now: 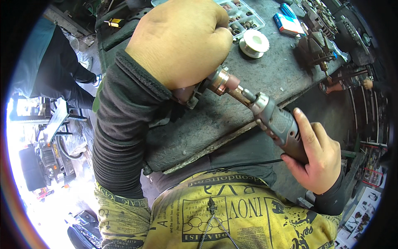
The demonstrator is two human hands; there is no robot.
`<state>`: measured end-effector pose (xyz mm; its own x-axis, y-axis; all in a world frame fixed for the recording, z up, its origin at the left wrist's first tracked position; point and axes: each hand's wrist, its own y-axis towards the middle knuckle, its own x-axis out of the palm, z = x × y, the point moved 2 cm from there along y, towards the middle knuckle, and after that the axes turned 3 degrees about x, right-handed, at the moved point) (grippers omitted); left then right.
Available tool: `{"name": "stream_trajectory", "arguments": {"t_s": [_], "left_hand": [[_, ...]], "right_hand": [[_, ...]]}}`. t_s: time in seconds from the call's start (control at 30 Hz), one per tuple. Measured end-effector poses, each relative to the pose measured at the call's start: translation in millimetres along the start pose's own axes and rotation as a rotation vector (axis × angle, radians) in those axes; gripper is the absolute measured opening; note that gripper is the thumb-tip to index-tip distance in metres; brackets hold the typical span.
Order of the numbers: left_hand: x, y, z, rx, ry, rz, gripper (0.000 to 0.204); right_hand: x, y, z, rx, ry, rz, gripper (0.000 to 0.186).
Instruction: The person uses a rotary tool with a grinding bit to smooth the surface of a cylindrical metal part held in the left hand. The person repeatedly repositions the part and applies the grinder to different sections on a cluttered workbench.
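My right hand (318, 159) is wrapped round a grey and black rotary tool (280, 122), whose nose points up and left. In line with that nose, a reddish-brown cylindrical bit (232, 82) sits at the copper-coloured end of a metal part (219, 79). A worn brown rod runs just beneath the bit. My left hand (178, 41) is closed over the metal part from above, back of the hand uppermost. Its fingertips and most of the part are hidden beneath it.
On the dark, worn bench (195, 137) are a white spool (254, 43), a clear compartment box (244, 18) of small bits, and a blue-and-white carton (288, 25). Greasy machinery (315, 45) stands at the far right. A cord crosses my lap. Another person (49, 62) stands at left.
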<state>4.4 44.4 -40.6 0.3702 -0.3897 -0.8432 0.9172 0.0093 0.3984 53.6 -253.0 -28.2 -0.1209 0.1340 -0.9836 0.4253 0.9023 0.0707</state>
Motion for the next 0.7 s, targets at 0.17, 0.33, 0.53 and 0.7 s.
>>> {"name": "stream_trajectory", "arguments": {"t_s": [0.17,0.33,0.53,0.7], "left_hand": [[1.1,0.9,0.7,-0.003,0.03,0.004,0.027],[1.9,1.9,1.5,0.009,0.02,-0.002,0.027],[2.7,1.9,0.8,-0.006,0.009,-0.006,0.027],[2.4,1.7,1.2,0.014,0.026,0.005,0.026]], "right_hand": [[2.8,-3.2,1.2,-0.015,0.013,0.001,0.092],[3.5,-4.8,1.5,-0.022,0.001,-0.021,0.092],[2.7,-3.2,1.6,0.004,-0.026,0.028,0.091],[3.4,-4.3,-2.5,-0.067,-0.026,-0.05,0.092]]}}
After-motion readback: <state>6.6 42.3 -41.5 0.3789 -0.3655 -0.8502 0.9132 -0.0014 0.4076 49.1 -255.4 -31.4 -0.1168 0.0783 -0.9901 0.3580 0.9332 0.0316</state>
